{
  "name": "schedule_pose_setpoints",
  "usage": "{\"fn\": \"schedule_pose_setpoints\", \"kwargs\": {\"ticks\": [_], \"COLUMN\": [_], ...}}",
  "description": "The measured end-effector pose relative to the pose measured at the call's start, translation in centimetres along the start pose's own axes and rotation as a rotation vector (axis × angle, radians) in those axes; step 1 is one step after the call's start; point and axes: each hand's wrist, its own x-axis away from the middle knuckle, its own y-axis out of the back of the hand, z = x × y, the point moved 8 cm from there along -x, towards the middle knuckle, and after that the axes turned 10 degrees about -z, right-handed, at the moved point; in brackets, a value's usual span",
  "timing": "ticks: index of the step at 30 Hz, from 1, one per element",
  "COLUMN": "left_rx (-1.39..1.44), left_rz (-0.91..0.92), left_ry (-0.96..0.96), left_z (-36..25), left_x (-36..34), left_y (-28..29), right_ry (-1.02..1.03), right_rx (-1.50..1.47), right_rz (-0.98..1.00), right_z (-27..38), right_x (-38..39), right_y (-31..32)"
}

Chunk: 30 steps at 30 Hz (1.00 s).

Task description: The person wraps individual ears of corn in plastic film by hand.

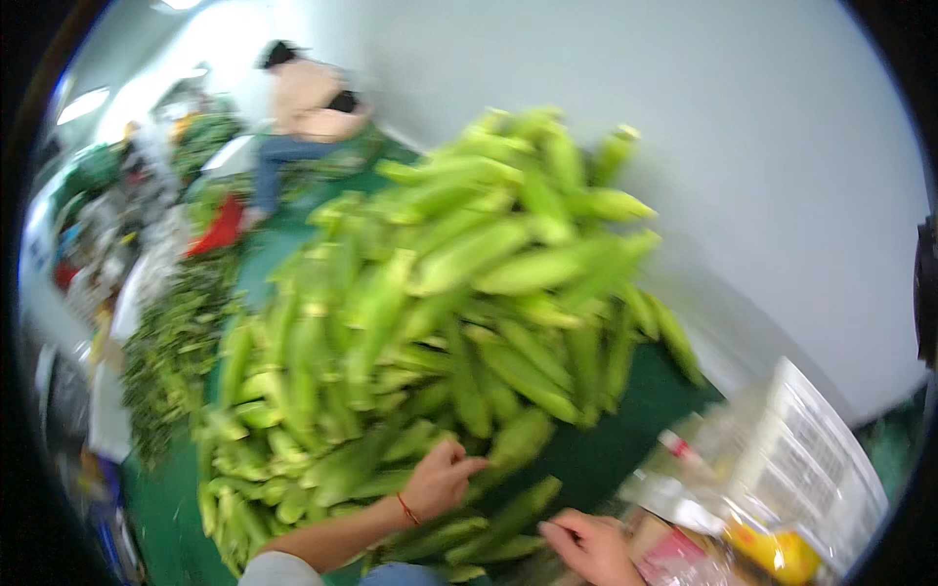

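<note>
My left hand (442, 481), a red cord on its wrist, is over the green husked corn ears (469, 254) heaped on a green surface (596, 459). Its thumb is apart from its loosely bent fingers, with nothing visibly held; whether it touches an ear is unclear. My right hand (588, 547) is at the lower edge, beside a few separate ears (498, 523) and clear plastic bags of mixed packages (772, 459). Its thumb also stands apart from its bent fingers, and I see nothing held in it. The picture is somewhat blurred.
A white wall (752, 176) rises at the right behind the heap. At the upper left a person (308, 103) bends over greens. Leafy bunches (171, 352), a red object (217, 227) and cluttered goods (98, 225) line the left side, along a white edge (109, 420).
</note>
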Motion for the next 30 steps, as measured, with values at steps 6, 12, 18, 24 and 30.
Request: {"fn": "schedule_pose_setpoints", "kwargs": {"ticks": [6,12,18,24,30], "left_rx": [0.336,0.014,-0.049,0.169,-0.195], "left_rz": [0.055,0.042,0.278,0.185,0.695], "left_ry": [-0.462,-0.386,0.124,0.158,-0.109], "left_z": [-6.0,-12.7,-9.6,-8.0,-8.7], "left_x": [-13.6,-26.0,-30.8,-30.7,-21.9], "left_y": [-14.4,-30.4,-38.6,-38.6,-29.8], "right_ry": [-0.074,-0.257,-0.238,-0.297,-0.261], "right_rx": [-0.123,-0.425,-0.673,-0.777,-0.680], "right_rz": [0.104,0.039,0.194,0.230,0.228], "right_z": [-2.4,-4.2,-4.1,-4.2,-4.2], "right_x": [-0.6,1.0,0.5,0.4,0.8], "right_y": [-0.7,0.9,0.0,-0.3,-0.3]}}
